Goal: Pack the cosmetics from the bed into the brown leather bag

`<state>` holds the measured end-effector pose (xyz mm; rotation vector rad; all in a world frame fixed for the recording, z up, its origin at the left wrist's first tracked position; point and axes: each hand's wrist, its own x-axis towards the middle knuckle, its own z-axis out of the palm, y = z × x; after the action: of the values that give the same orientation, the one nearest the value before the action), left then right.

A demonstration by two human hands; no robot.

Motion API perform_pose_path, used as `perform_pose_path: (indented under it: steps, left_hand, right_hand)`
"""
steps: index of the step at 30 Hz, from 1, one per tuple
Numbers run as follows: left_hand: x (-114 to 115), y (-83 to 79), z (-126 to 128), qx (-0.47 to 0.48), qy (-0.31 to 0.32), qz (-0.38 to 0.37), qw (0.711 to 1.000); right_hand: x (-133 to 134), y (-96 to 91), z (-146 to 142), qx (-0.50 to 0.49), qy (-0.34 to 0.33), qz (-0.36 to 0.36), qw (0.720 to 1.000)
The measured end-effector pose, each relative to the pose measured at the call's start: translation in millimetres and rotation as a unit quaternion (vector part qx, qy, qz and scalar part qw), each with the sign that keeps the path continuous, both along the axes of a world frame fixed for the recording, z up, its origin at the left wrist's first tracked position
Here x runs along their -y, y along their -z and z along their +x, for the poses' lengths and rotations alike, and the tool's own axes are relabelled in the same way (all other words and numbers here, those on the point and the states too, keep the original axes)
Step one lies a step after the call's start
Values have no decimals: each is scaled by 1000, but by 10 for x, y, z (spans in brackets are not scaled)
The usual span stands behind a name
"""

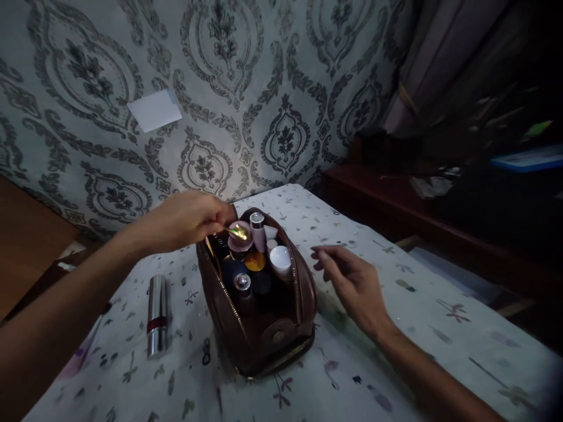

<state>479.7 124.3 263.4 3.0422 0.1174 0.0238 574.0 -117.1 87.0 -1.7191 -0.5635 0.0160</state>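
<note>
A brown leather toiletry bag [264, 337] stands open on the table, zipper undone, with several small bottles and jars packed inside. My left hand [187, 220] reaches over the bag's far left rim, fingers pinched on a small shiny gold object [238, 232] above a pink-capped jar [240, 243]. My right hand [349, 278] hovers just right of the bag, fingers loosely spread, holding nothing. A white round cap [280, 258] and a silver-capped bottle [257, 223] show inside the bag.
A silver tube with a dark red band [157, 313] lies on the floral tablecloth [417, 328] left of the bag. Patterned wallpaper with a white paper note [153, 109] rises behind. Dark wooden furniture [396, 199] and clutter stand at the right.
</note>
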Motion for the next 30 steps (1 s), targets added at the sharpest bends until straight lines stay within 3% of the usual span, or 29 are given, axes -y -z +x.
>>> perform_pose_path:
  steps: [2,5,8,11,14,18,22,30]
  left_hand:
    - [35,-89,-81,19,6,-125,992]
    - [156,-75,-172,88,19,-287,954]
    - [253,31,-222,134,35,-350,926]
    - [237,128,-256,140,40,-342,928]
    - [141,203,-340,186,27,-276,943]
    - [-7,327,-583,252,-37,-218,942]
    - [-132,505,-889,231,-93,-205,947]
    - [-210,788,-1311,187,-115,-179,959]
  right_hand:
    - [-18,-348,-60,53,-4,45,998]
    - [-130,-848,-143,76,-136,99,983]
    - [-281,-1113,-156,37,-232,136,962]
    - [-397,-1172,-82,32,-251,153,955]
    - [-491,-1188,42,66,-268,127,953]
    - [-667,-1237,163,198,-274,-21,941]
    - [-891,-1221,167,279,-308,-181,891]
    - [-1246,-1059,152,348,-361,-338,796]
